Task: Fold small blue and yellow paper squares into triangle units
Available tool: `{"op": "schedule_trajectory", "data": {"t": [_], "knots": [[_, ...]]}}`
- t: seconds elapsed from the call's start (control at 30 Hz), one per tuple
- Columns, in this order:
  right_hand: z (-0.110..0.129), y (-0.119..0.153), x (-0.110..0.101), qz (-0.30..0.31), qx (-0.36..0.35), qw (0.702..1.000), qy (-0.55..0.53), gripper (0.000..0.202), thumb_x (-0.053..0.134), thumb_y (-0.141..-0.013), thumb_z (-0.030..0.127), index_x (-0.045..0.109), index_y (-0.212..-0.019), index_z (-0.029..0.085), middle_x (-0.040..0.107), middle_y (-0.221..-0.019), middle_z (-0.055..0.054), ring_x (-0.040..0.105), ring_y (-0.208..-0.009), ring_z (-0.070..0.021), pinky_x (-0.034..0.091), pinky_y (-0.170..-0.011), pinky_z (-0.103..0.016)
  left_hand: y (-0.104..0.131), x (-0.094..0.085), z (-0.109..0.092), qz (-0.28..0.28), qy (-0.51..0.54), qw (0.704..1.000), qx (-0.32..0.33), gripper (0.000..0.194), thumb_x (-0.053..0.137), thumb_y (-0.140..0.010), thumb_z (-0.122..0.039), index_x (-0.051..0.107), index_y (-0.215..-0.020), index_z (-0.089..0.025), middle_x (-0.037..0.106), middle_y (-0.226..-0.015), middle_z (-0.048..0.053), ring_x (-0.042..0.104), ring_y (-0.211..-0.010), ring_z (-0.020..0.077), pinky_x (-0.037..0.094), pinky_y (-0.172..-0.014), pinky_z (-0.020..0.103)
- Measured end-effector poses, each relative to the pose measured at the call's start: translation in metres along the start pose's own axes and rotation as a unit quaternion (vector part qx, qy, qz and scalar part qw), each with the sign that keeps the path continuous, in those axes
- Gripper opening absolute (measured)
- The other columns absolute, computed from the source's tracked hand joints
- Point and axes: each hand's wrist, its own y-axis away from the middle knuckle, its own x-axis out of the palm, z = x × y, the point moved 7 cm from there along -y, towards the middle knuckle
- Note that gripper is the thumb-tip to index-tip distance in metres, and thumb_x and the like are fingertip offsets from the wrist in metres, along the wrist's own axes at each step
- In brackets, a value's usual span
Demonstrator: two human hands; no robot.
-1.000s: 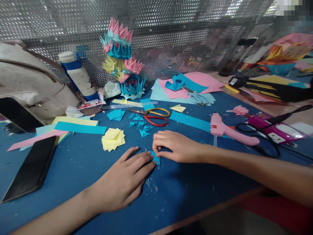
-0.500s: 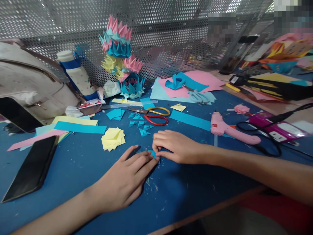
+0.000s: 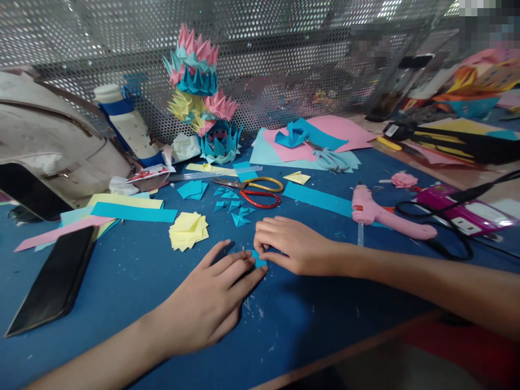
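Left hand (image 3: 215, 295) on small flat blue paper piece (image 3: 259, 260), grip splayed. Right hand (image 3: 290, 246) curled alongside; can't confirm its grip.

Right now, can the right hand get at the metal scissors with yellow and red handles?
Probably yes: the red handle lies just beyond the right hand, seemingly with only blue tabletop between. It would likely have to leave the small blue paper piece at its fingertips.
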Motion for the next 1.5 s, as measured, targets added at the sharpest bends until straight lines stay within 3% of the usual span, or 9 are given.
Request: {"op": "schedule_trajectory", "data": {"t": [0.3, 0.43, 0.67, 0.9, 1.03, 1.2, 1.4, 1.5], "knots": [[0.0, 0.001, 0.0, -0.003, 0.001, 1.0, -0.006, 0.008, 0.056, -0.097, 0.021, 0.057, -0.09, 0.018, 0.058, -0.095, -0.003, 0.046, -0.084, -0.0176, 0.029, -0.078, -0.032, 0.001, 0.001, -0.001, 0.012, -0.018, 1.0, 0.002, 0.059, 0.042, -0.093, -0.012, 0.036, -0.151, -0.018, 0.053, -0.139, 0.012, 0.04, -0.14, 0.0282, 0.019, -0.121, 0.059], [-0.001, 0.0, -0.002, -0.007, 0.003, 1.0, -0.028, 0.007, 0.058, -0.096, 0.022, 0.058, -0.091, 0.018, 0.058, -0.093, -0.001, 0.047, -0.084, -0.0165, 0.029, -0.078, -0.031, 0.0, 0.001, -0.003, 0.001, -0.027, 1.0, 0.009, 0.06, 0.044, -0.091, -0.011, 0.037, -0.15, -0.016, 0.045, -0.147, 0.015, 0.04, -0.14, 0.0299, 0.024, -0.12, 0.06], [-0.02, -0.004, -0.006, -0.045, 0.045, 0.995, -0.074, 0.014, 0.075, -0.086, 0.03, 0.064, -0.086, 0.02, 0.056, -0.088, 0.002, 0.053, -0.09, -0.0156, 0.029, -0.084, -0.031, 0.0, 0.001, -0.004, 0.009, -0.029, 1.0, 0.008, 0.063, 0.044, -0.089, -0.01, 0.036, -0.151, -0.017, 0.038, -0.155, 0.015, 0.038, -0.142, 0.0304, 0.025, -0.119, 0.061], [-0.026, -0.006, -0.013, -0.045, 0.037, 0.992, -0.11, 0.009, 0.072, -0.088, 0.026, 0.069, -0.084, 0.019, 0.058, -0.081, 0.002, 0.055, -0.082, -0.0142, 0.036, -0.079, -0.029, 0.001, 0.002, -0.004, 0.016, -0.041, 0.999, 0.009, 0.063, 0.044, -0.091, -0.01, 0.034, -0.153, -0.017, 0.037, -0.157, 0.014, 0.035, -0.145, 0.0301, 0.024, -0.119, 0.06], [-0.021, -0.002, -0.028, -0.05, -0.042, 0.991, -0.114, 0.012, 0.066, -0.094, 0.027, 0.076, -0.092, 0.021, 0.063, -0.085, -0.001, 0.057, -0.082, -0.0136, 0.04, -0.074, -0.026, 0.001, 0.002, -0.005, 0.018, -0.054, 0.998, 0.013, 0.061, 0.042, -0.094, -0.013, 0.032, -0.154, -0.017, 0.038, -0.157, 0.013, 0.035, -0.145, 0.0302, 0.023, -0.119, 0.061], [0.002, 0.009, -0.035, -0.006, -0.201, 0.979, 0.026, 0.029, 0.054, -0.101, 0.039, 0.078, -0.098, 0.024, 0.062, -0.079, -0.002, 0.052, -0.076, -0.0144, 0.036, -0.072, -0.029, 0.001, 0.003, -0.006, 0.015, -0.055, 0.998, 0.009, 0.059, 0.045, -0.096, -0.017, 0.034, -0.153, -0.016, 0.043, -0.152, 0.016, 0.036, -0.144, 0.0312, 0.023, -0.12, 0.06], [0.005, 0.01, -0.029, 0.039, -0.219, 0.975, 0.03, 0.034, 0.049, -0.103, 0.042, 0.078, -0.099, 0.025, 0.064, -0.074, -0.002, 0.051, -0.071, -0.0147, 0.035, -0.067, -0.029, 0.002, 0.004, -0.006, 0.019, -0.053, 0.998, 0.007, 0.061, 0.048, -0.094, -0.017, 0.033, -0.153, -0.015, 0.043, -0.15, 0.018, 0.036, -0.143, 0.0333, 0.02, -0.12, 0.063], [0.001, 0.007, -0.028, 0.025, -0.206, 0.978, -0.015, 0.03, 0.052, -0.102, 0.039, 0.077, -0.099, 0.023, 0.069, -0.079, -0.003, 0.055, -0.074, -0.0144, 0.039, -0.069, -0.028, 0.002, 0.006, -0.006, 0.028, -0.052, 0.998, 0.007, 0.064, 0.046, -0.092, -0.015, 0.031, -0.154, -0.015, 0.041, -0.152, 0.018, 0.034, -0.144, 0.033, 0.019, -0.12, 0.064]]}}
